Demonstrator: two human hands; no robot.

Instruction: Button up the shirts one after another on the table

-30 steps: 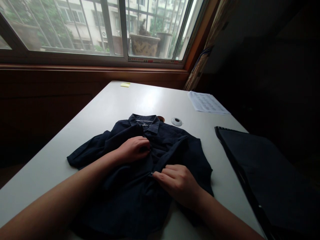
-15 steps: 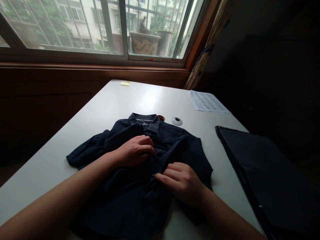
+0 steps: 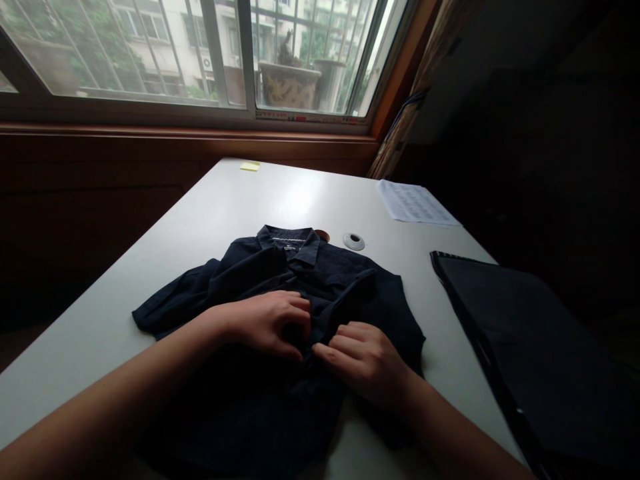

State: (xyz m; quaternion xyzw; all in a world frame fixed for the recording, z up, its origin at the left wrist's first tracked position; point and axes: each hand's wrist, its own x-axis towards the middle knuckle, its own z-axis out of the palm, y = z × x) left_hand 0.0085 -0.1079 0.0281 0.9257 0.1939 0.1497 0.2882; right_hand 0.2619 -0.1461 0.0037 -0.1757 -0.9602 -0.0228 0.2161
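Note:
A dark navy collared shirt [image 3: 235, 380] lies front up on the white table [image 3: 165, 247], its collar [image 3: 305, 250] pointing toward the window. Over the middle of its front is my left hand [image 3: 277, 323], fingers bent and the thumb apart from them, with nothing visible in between. Close beside it, my right hand [image 3: 363, 357] is closed on the edge of the shirt's front, thumb and index finger pinching the cloth. What lies under the curled fingers is hidden, and the dark fabric shows little detail there.
On the right edge of the table rests a black, flat fabric item [image 3: 520, 333]. Printed papers [image 3: 417, 203] lie at the far right, a yellow sticky note [image 3: 250, 167] at the far left. A round grommet [image 3: 354, 241] sits beyond the shirt. Behind is a barred window [image 3: 150, 53].
My left hand has moved down the shirt front toward my right hand, and its thumb has come apart from its fingers. My right hand stays almost in place on the cloth.

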